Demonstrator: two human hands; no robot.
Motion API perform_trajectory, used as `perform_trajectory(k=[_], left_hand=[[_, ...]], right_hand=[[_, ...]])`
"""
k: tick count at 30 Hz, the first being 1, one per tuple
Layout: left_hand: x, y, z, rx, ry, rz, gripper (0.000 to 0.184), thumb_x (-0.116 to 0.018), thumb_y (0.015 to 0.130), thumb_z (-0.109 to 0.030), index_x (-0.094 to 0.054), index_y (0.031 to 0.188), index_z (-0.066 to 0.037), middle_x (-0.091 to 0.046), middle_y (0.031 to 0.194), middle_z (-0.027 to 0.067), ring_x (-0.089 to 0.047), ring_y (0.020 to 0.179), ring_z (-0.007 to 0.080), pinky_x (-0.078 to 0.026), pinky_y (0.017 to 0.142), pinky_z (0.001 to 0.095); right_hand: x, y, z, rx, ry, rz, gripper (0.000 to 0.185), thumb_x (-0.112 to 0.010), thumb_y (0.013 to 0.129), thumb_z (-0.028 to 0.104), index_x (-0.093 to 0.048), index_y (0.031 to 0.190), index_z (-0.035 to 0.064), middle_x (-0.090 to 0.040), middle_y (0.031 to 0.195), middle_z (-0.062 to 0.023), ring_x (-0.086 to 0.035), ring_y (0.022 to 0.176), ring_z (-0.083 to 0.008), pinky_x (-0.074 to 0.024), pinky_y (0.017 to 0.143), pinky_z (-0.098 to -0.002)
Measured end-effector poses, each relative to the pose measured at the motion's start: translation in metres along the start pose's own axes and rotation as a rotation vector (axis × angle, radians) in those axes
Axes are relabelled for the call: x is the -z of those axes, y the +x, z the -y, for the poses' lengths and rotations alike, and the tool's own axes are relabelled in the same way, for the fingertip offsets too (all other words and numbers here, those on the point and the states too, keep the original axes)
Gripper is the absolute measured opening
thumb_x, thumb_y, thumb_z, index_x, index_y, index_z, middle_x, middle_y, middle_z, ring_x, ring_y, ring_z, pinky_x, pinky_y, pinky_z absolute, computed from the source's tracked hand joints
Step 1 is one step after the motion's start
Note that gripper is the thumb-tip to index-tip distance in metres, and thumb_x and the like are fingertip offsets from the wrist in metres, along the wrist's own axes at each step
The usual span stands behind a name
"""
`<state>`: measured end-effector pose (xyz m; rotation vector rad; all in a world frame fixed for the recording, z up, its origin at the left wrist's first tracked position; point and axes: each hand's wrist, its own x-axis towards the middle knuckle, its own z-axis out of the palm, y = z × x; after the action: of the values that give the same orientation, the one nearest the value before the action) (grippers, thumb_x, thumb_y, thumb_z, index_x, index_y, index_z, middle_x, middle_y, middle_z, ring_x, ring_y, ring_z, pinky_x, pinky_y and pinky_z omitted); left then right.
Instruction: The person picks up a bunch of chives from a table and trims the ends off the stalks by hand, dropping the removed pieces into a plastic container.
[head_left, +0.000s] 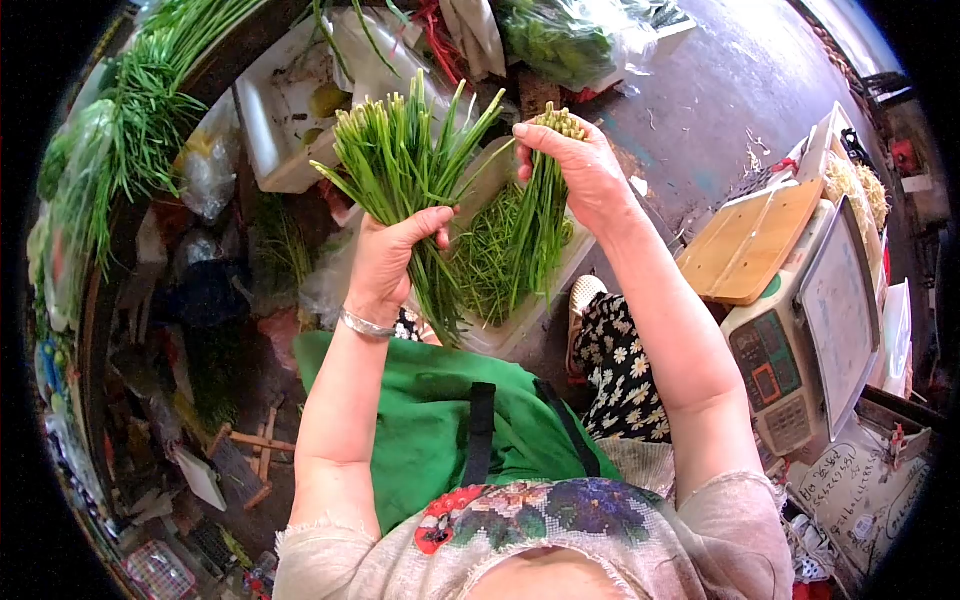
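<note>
My left hand (392, 255) is closed around a thick bunch of garlic chives (405, 150), its pale cut ends fanned out at the top and its leaves trailing below the fist. A slimmer bunch of garlic chives (540, 220) hangs from my right hand (585, 165), pinched near the stem ends between thumb and fingers. Beneath both hands, more loose green chives (487, 255) lie in a pale box (565, 275). The two bunches are apart from each other.
On the right stands a weighing scale (770, 370) with a wooden board (750, 245) beside it. A white foam box (262, 140) is at upper left. Long greens (140, 140) are piled on the far-left shelf. Bagged leafy vegetables (570, 45) lie at the top. A green apron (420, 400) covers my lap.
</note>
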<state>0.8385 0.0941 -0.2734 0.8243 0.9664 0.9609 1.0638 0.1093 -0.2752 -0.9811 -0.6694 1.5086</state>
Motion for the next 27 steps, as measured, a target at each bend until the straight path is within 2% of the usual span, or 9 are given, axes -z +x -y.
perform_trajectory(k=[5,8,11,12,13,14,21,23,27], left_hand=[[0.001,0.000,0.000,0.023,-0.009,-0.023,0.022,-0.070,0.075,0.003,-0.063,0.095,0.002,-0.067,0.085,0.0117,-0.061,0.060,0.0168,-0.050,0.055,0.0257],[-0.004,-0.002,-0.005,0.058,-0.036,-0.024,0.023,-0.071,0.075,0.003,-0.063,0.097,0.001,-0.067,0.086,0.0112,-0.062,0.061,0.0169,-0.051,0.054,0.0256],[-0.005,-0.003,-0.005,0.014,-0.014,-0.119,0.023,-0.071,0.075,0.002,-0.063,0.096,0.001,-0.067,0.085,0.0105,-0.063,0.062,0.0168,-0.052,0.054,0.0259],[0.000,-0.002,-0.004,0.034,0.000,-0.079,0.023,-0.071,0.074,0.002,-0.063,0.096,0.001,-0.067,0.084,0.0102,-0.063,0.061,0.0166,-0.052,0.054,0.0258],[0.003,-0.001,-0.003,0.054,0.014,-0.038,0.023,-0.072,0.074,0.002,-0.063,0.096,0.001,-0.067,0.084,0.0098,-0.063,0.061,0.0164,-0.052,0.054,0.0258],[0.004,0.000,-0.001,0.028,0.035,-0.028,0.023,-0.072,0.074,0.002,-0.063,0.095,0.001,-0.067,0.082,0.0093,-0.062,0.060,0.0157,-0.052,0.054,0.0256],[-0.007,-0.004,0.004,-0.049,0.100,0.038,0.024,-0.073,0.073,0.000,-0.062,0.095,0.000,-0.066,0.082,0.0073,-0.061,0.062,0.0156,-0.050,0.055,0.0259],[-0.008,-0.004,0.004,-0.036,0.109,0.039,0.025,-0.073,0.073,-0.001,-0.062,0.096,0.000,-0.066,0.083,0.0066,-0.061,0.063,0.0156,-0.049,0.055,0.0264],[-0.003,-0.001,0.000,-0.034,0.120,-0.046,0.025,-0.072,0.074,0.000,-0.062,0.097,0.000,-0.067,0.084,0.0088,-0.061,0.062,0.0154,-0.050,0.055,0.0262]], right_hand=[[0.005,0.004,-0.001,0.039,0.020,0.053,0.015,-0.069,0.082,0.017,-0.061,0.086,0.0043,-0.064,0.073,-0.0053,-0.060,0.065,-0.0149,-0.0492,0.064,-0.0281],[0.013,0.008,0.004,0.031,0.297,0.070,0.018,-0.067,0.084,0.017,-0.063,0.093,0.0022,-0.068,0.092,-0.0131,-0.065,0.078,-0.0197,-0.0543,0.073,-0.0296],[0.033,0.009,0.018,0.075,0.329,-0.002,0.015,-0.069,0.082,0.015,-0.063,0.091,0.0040,-0.066,0.079,-0.0077,-0.064,0.067,-0.0170,-0.0540,0.064,-0.0292],[0.033,0.011,0.021,0.130,0.220,-0.002,0.016,-0.071,0.081,0.014,-0.062,0.091,0.0046,-0.061,0.070,-0.0035,-0.059,0.058,-0.0140,-0.0489,0.054,-0.0257],[0.032,0.010,0.020,0.129,0.221,-0.003,0.016,-0.071,0.081,0.014,-0.062,0.091,0.0046,-0.061,0.070,-0.0035,-0.059,0.058,-0.0140,-0.0489,0.054,-0.0257],[0.030,0.009,0.016,0.165,0.035,-0.022,0.018,-0.072,0.081,0.015,-0.062,0.091,0.0042,-0.060,0.068,-0.0026,-0.057,0.056,-0.0127,-0.0463,0.052,-0.0247],[-0.002,0.003,-0.004,0.018,-0.008,0.026,0.016,-0.074,0.078,0.011,-0.062,0.086,0.0029,-0.060,0.069,-0.0025,-0.054,0.055,-0.0118,-0.0433,0.052,-0.0257],[-0.002,0.002,-0.004,0.057,0.007,0.044,0.014,-0.073,0.079,0.011,-0.061,0.084,0.0039,-0.059,0.068,-0.0021,-0.054,0.054,-0.0115,-0.0437,0.051,-0.0254],[0.015,0.009,0.007,0.066,0.072,-0.084,0.015,-0.072,0.079,0.012,-0.059,0.085,0.0073,-0.061,0.069,-0.0036,-0.059,0.062,-0.0147,-0.0495,0.061,-0.0295]])
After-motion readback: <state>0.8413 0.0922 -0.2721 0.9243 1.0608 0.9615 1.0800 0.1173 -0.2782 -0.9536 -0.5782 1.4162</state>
